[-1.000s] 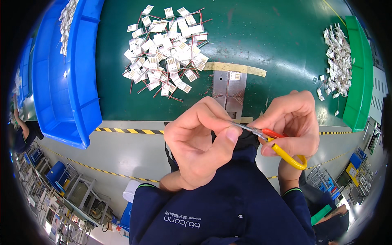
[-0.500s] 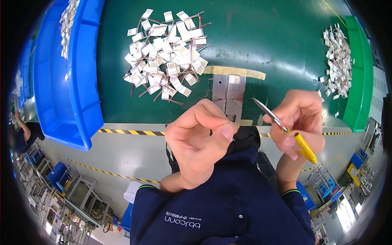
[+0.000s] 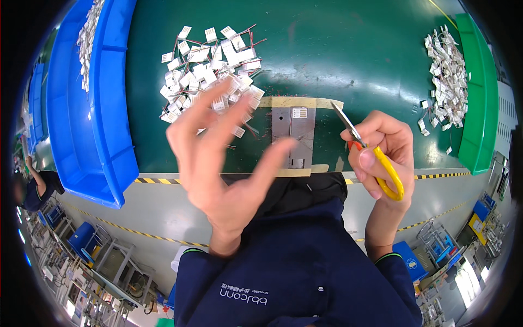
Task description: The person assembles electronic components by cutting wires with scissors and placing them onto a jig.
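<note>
My left hand is open with its fingers spread, reaching over the near edge of a pile of flat white USB connectors with thin red and dark wires. Nothing shows in its grasp. My right hand is closed around yellow-handled scissors, their pointed blades aimed up and to the left. Between the hands lies a metal plate, held to the green table by tape. One white connector rests at the plate's far end.
A blue bin with white parts stands on the left. At the far right, more small white wired parts lie against a green bin. Striped tape runs by the table's near edge.
My left hand has opened from a pinch and moved left and up to the connector pile. My right hand, with the scissors, has shifted slightly left.
</note>
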{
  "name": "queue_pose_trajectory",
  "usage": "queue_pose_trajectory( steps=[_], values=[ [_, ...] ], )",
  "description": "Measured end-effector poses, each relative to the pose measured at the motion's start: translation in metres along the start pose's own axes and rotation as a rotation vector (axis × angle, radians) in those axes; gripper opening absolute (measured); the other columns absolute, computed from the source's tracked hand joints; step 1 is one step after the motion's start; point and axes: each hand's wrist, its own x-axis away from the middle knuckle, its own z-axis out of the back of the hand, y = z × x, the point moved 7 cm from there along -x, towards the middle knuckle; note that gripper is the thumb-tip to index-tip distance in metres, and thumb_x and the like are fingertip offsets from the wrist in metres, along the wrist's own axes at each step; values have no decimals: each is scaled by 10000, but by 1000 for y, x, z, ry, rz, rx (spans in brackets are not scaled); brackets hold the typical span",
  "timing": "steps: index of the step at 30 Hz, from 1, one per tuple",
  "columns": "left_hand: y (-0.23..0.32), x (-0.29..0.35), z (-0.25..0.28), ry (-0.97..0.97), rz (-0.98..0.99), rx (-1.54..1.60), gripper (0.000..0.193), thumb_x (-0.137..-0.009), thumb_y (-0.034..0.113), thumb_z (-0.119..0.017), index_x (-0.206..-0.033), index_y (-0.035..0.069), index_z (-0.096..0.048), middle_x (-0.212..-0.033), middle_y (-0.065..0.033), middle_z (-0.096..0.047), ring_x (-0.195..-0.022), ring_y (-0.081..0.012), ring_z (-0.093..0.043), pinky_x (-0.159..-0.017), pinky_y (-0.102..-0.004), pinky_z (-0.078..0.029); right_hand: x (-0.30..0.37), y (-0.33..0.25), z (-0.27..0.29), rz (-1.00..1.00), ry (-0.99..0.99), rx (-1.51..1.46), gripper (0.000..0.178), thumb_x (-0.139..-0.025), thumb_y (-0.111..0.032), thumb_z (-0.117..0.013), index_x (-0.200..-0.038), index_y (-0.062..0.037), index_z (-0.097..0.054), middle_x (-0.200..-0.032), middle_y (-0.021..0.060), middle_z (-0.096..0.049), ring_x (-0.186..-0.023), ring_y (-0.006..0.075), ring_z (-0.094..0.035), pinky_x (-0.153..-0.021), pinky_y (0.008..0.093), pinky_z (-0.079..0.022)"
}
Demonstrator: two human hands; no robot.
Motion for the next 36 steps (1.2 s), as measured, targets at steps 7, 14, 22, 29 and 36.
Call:
queue_pose_trajectory(
  steps=[7, 14, 22, 29, 36],
  values=[
    [5, 15, -20, -156, -99, -203, 296, -562, 42, -787, -836, 89, -687, -994, -33, -622, -908, -259, -517, -814, -371, -417, 1, 0, -2, -27, 26, 52, 136, -807, 65, -606, -941, 72, -589, -605, 78, -604, -351, 30, -442, -310, 166, -258],
    [0, 18, -25, -91, -205, -151, 220, -565, -4, -739, -755, 50, -644, -891, -15, -615, -813, -233, -528, -710, -338, -401, 0, 1, -2, -1, 55, 124, 161, -804, 69, -622, -958, 69, -577, -652, 92, -629, -404, 41, -503, -348, 155, -316],
    [12, 13, -10, -40, -222, -71, 245, -515, -8, -734, -731, 64, -642, -823, -1, -620, -735, -217, -544, -675, -319, -403, -5, -8, -8, 78, 229, 309, 237, -804, 96, -566, -1037, 71, -528, -831, 125, -669, -707, 95, -651, -485, 167, -444],
    [10, 11, 5, -14, -147, 177, 210, -545, -27, -714, -739, 30, -656, -808, -62, -634, -701, -214, -539, -626, -315, -446, -8, -4, -16, 92, 194, 236, 266, -795, 65, -646, -1036, 47, -537, -797, 92, -657, -507, 32, -540, -392, 153, -349],
    [6, 8, -11, -182, -156, 472, 282, -593, -51, -738, -861, -5, -662, -891, -127, -678, -748, -246, -599, -664, -309, -478, -7, 13, -28, -157, 16, -102, 265, -793, 9, -676, -1024, 35, -549, -756, 68, -637, -418, 26, -425, -351, 176, -262]
  ],
)
